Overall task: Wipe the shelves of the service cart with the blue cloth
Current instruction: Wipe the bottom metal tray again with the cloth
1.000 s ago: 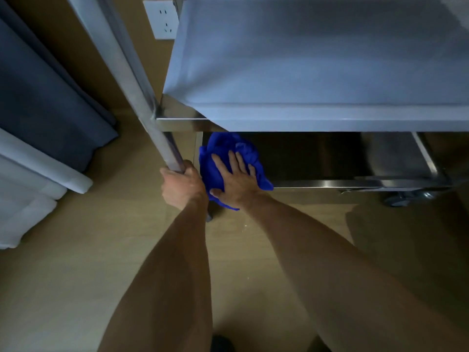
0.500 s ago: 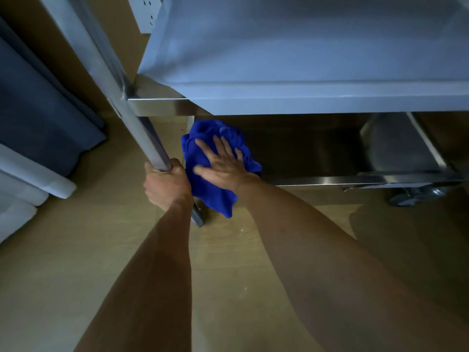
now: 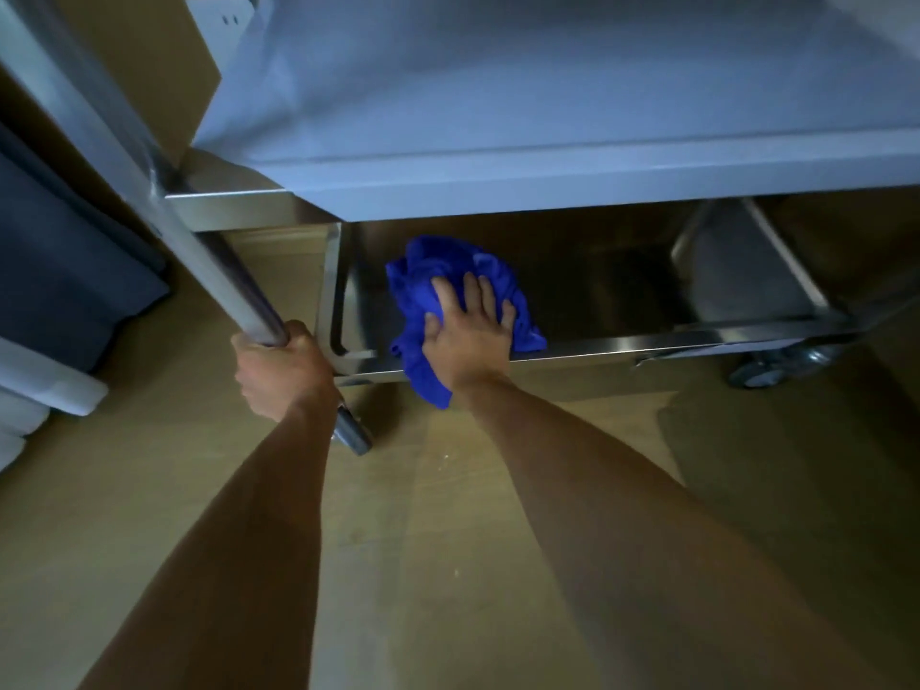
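The steel service cart fills the upper view; its upper shelf (image 3: pixel 547 117) overhangs the dark bottom shelf (image 3: pixel 622 281). A crumpled blue cloth (image 3: pixel 423 286) lies on the bottom shelf near its front left corner, one end hanging over the front rim. My right hand (image 3: pixel 468 336) presses flat on the cloth with fingers spread. My left hand (image 3: pixel 281 371) is wrapped around the cart's front left steel post (image 3: pixel 199 251), just above the floor.
Wooden floor (image 3: pixel 448 540) lies under my arms. A dark curtain (image 3: pixel 64 271) and white fabric (image 3: pixel 45 385) sit at the left. A caster wheel (image 3: pixel 761 373) shows at the cart's front right. A wall socket (image 3: pixel 219 17) is behind the cart.
My right hand has slid the blue cloth to the right and slightly deeper along the bottom shelf, away from the post. My left hand keeps its grip on the post.
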`<state>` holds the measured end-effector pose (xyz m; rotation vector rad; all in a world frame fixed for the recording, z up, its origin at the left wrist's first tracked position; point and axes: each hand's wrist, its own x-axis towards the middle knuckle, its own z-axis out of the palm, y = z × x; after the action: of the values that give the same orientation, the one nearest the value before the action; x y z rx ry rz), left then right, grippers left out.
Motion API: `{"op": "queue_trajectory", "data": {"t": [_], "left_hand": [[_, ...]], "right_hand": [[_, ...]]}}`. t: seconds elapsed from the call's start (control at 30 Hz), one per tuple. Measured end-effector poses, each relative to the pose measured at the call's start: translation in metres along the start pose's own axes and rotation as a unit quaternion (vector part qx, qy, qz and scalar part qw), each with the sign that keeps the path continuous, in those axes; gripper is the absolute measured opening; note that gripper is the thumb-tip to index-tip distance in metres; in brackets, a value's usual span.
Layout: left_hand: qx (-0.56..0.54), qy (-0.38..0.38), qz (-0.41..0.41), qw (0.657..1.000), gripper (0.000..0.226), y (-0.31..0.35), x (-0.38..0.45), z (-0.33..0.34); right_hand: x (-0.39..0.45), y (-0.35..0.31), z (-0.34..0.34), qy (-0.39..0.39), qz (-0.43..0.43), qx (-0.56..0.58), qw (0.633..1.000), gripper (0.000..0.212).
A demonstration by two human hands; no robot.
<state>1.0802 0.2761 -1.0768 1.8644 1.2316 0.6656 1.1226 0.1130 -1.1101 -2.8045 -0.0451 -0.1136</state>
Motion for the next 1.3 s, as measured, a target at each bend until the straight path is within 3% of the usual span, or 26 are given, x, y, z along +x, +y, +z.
{"op": "queue_trajectory", "data": {"t": [0.2,0.3,0.37,0.43,0.5,0.57,0.73,0.83,1.0,1.1,1.17,1.3], "left_hand": [[0.031,-0.010,0.022,0.999,0.033,-0.003,0.003,0.001],[0.138,0.006,-0.019,0.990,0.061,-0.020,-0.031,0.004],[0.177,0.009,-0.031,0.984,0.052,-0.022,-0.086,0.012],[0.192,-0.070,0.097,0.974,0.034,-0.016,-0.138,0.029],[0.200,-0.151,0.268,0.930,0.027,0.003,-0.167,0.053],[0.204,-0.182,0.348,0.897,0.030,0.029,-0.174,0.082],[0.245,-0.211,0.234,0.917,0.054,0.053,-0.184,0.122],[0.271,-0.179,0.262,0.909,0.054,0.039,-0.187,0.129],[0.319,-0.134,0.224,0.911,0.045,0.063,-0.173,0.154],[0.339,-0.124,0.175,0.916,0.055,0.050,-0.165,0.185],[0.362,-0.081,0.212,0.904,0.063,0.028,-0.149,0.213],[0.326,-0.129,0.227,0.909,0.039,0.067,-0.185,0.170]], "right_hand": [[0.005,0.156,-0.058,0.052,0.207,-0.030,0.976,0.057],[0.001,0.177,-0.067,0.051,0.267,-0.034,0.962,0.058],[0.005,0.165,-0.067,0.033,0.275,-0.044,0.960,0.059],[0.007,0.153,-0.067,0.016,0.269,-0.042,0.962,0.062],[0.008,0.151,-0.065,0.021,0.255,-0.051,0.965,0.062],[0.008,0.154,-0.065,0.022,0.249,-0.056,0.967,0.061],[0.018,0.162,-0.070,0.049,0.224,-0.092,0.969,0.051],[0.026,0.168,-0.073,0.061,0.215,-0.071,0.972,0.046],[0.032,0.173,-0.063,0.057,0.219,-0.030,0.974,0.062],[0.036,0.175,-0.061,0.036,0.205,-0.017,0.978,0.068],[0.040,0.179,-0.061,0.025,0.196,-0.029,0.980,0.067],[0.042,0.179,-0.056,0.037,0.215,-0.026,0.976,0.063]]}}
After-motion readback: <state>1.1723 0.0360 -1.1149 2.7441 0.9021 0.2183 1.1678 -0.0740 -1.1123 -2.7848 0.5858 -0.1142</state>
